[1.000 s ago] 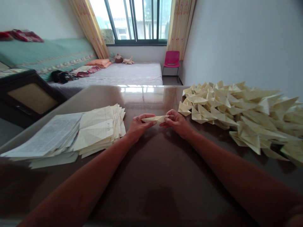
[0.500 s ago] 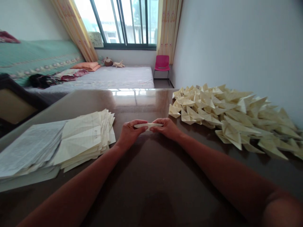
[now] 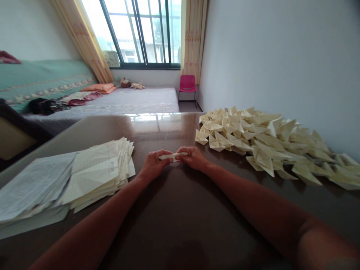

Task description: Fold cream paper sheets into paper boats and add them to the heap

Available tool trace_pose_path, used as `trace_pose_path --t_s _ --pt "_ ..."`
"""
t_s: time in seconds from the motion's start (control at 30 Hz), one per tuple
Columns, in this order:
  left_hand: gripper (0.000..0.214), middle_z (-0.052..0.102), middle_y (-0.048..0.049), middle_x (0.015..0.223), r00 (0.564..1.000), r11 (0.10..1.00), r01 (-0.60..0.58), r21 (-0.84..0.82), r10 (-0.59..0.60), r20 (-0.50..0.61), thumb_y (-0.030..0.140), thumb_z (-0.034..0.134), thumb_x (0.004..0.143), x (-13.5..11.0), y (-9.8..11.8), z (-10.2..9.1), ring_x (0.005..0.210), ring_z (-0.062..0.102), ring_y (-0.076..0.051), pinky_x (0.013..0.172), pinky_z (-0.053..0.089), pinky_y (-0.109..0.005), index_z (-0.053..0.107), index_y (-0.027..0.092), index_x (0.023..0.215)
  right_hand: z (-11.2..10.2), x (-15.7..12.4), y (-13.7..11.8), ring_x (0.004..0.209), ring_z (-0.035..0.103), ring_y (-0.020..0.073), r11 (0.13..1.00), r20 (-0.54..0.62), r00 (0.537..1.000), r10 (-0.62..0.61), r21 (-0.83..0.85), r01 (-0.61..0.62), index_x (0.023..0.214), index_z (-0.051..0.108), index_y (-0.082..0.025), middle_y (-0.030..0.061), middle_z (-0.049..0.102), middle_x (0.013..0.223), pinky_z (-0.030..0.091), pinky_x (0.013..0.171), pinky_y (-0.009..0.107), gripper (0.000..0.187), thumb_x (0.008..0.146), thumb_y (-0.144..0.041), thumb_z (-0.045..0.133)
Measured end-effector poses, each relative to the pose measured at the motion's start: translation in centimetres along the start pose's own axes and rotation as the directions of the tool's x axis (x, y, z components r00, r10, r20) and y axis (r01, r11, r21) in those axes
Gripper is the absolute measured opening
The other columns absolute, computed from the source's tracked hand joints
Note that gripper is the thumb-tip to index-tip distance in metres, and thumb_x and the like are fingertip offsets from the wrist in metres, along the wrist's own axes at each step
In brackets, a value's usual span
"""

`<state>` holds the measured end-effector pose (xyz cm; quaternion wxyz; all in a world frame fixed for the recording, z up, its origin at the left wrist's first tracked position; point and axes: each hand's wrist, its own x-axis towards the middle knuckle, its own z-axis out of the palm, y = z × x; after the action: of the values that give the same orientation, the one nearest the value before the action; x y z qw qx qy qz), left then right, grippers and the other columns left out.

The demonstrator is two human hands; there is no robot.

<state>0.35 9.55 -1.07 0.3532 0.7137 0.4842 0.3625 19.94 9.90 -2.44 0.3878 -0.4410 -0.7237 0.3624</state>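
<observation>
Between my two hands is a small folded piece of cream paper (image 3: 174, 156), narrow and seen nearly edge-on. My left hand (image 3: 155, 164) pinches its left part, thumb and fingers closed. On the right end my right hand (image 3: 194, 157) is closed in the same way, its thumb close to the left one. The fingers cover much of the paper, so its full shape is hidden. Both hands are just over the dark glossy table (image 3: 168, 210).
To the left lie a stack of creased cream sheets (image 3: 95, 170) and a pile of printed papers (image 3: 36, 183). A large heap of folded paper pieces (image 3: 264, 138) covers the right side by the wall. Beyond stand a bed (image 3: 146, 99) and a pink chair (image 3: 187, 84).
The camera view has tilted up slightly and turned a little right. The folded paper, level before, now slants with its right end higher. Both hands keep their pinch.
</observation>
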Motion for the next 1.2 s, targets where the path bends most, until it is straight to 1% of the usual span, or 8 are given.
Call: trace_pose_path --t_s 0.2,0.37,0.5,0.63,0.8,1.03,1.13,1.2 --pt "0.029 0.07 -0.0023 0.077 0.995 0.987 -0.095 0.131 0.09 0.049 0.035 0.061 0.075 0.1 -0.4 0.1 0.07 0.063 -0.017 0.067 0.05 -0.027 0.07 0.016 0.095 0.1 -0.4 0.2 0.063 0.054 0.0119 0.992 -0.047 0.999 -0.022 -0.127 0.016 0.081 0.07 -0.018 -0.0017 0.065 0.068 0.04 0.063 0.022 0.02 0.08 -0.036 0.062" --pt "0.036 0.063 -0.0041 0.098 0.977 0.95 -0.207 0.233 0.191 0.093 0.024 0.064 0.068 -0.1 -0.7 -1.3 0.089 0.061 -0.021 0.085 0.047 -0.034 0.064 0.022 0.105 0.7 -0.5 0.3 0.074 0.059 0.0162 0.973 -0.092 0.995 -0.026 -0.23 0.004 0.086 0.071 -0.02 0.0011 0.069 0.08 0.042 0.071 0.026 0.021 0.078 -0.038 0.065" --pt "0.03 0.056 -0.0036 0.1 0.976 0.938 -0.216 0.27 0.196 0.098 0.023 0.059 0.071 0.2 -1.1 -2.7 0.077 0.06 -0.017 0.078 0.048 -0.032 0.058 0.021 0.101 0.4 -0.4 0.1 0.074 0.059 0.0156 0.966 -0.044 0.999 -0.021 -0.257 0.009 0.09 0.067 -0.022 -0.0001 0.068 0.085 0.043 0.069 0.026 0.028 0.067 -0.036 0.074" --pt "0.016 0.057 0.0 0.091 0.974 0.934 -0.213 0.287 0.178 0.141 0.023 0.059 0.069 0.6 -0.9 -3.6 0.068 0.06 -0.013 0.07 0.046 -0.027 0.058 0.02 0.085 -1.3 -0.8 0.5 0.059 0.056 0.0126 0.974 0.008 1.0 0.025 -0.223 -0.022 0.1 0.058 -0.02 -0.0042 0.063 0.067 0.042 0.055 0.022 0.043 0.064 -0.032 0.077" --pt "0.008 0.06 0.0033 0.063 0.967 0.932 -0.213 0.292 0.159 0.199 0.026 0.056 0.071 0.8 -0.5 -3.9 0.061 0.06 -0.015 0.062 0.044 -0.024 0.06 0.02 0.074 -2.3 -1.9 0.5 0.064 0.059 0.0119 0.978 -0.032 0.999 0.005 -0.208 -0.011 0.091 0.061 -0.016 -0.0004 0.066 0.073 0.046 0.06 0.022 0.019 0.077 -0.028 0.064" --pt "0.021 0.068 -0.0038 0.084 0.928 0.92 -0.313 0.237 0.243 0.284 0.036 0.055 0.076 0.5 -0.3 -2.3 0.076 0.066 -0.019 0.073 0.053 -0.029 0.067 0.019 0.079 -1.3 -3.0 -0.9 0.081 0.063 0.0141 0.943 -0.071 0.99 -0.118 -0.322 0.089 0.081 0.072 -0.018 0.0032 0.07 0.087 0.047 0.077 0.024 0.008 0.079 -0.022 0.066" --pt "0.037 0.061 -0.0095 0.117 0.908 0.937 -0.337 0.096 0.297 0.295 0.043 0.056 0.079 0.1 0.2 -1.5 0.088 0.066 -0.019 0.08 0.056 -0.032 0.067 0.018 0.103 -2.8 -4.9 -1.7 0.084 0.063 0.0158 0.919 -0.102 0.983 -0.152 -0.38 0.103 0.084 0.073 -0.018 0.005 0.071 0.09 0.047 0.081 0.026 0.012 0.083 -0.023 0.062" --pt "0.051 0.05 -0.012 0.132 0.915 0.946 -0.322 0.024 0.304 0.265 0.046 0.056 0.079 -0.1 0.4 -1.2 0.093 0.066 -0.02 0.079 0.057 -0.033 0.058 0.019 0.123 -5.1 -6.8 -2.3 0.089 0.064 0.0172 0.904 -0.147 0.974 -0.172 -0.415 0.097 0.089 0.074 -0.019 0.0067 0.071 0.094 0.046 0.084 0.028 0.018 0.087 -0.026 0.058"
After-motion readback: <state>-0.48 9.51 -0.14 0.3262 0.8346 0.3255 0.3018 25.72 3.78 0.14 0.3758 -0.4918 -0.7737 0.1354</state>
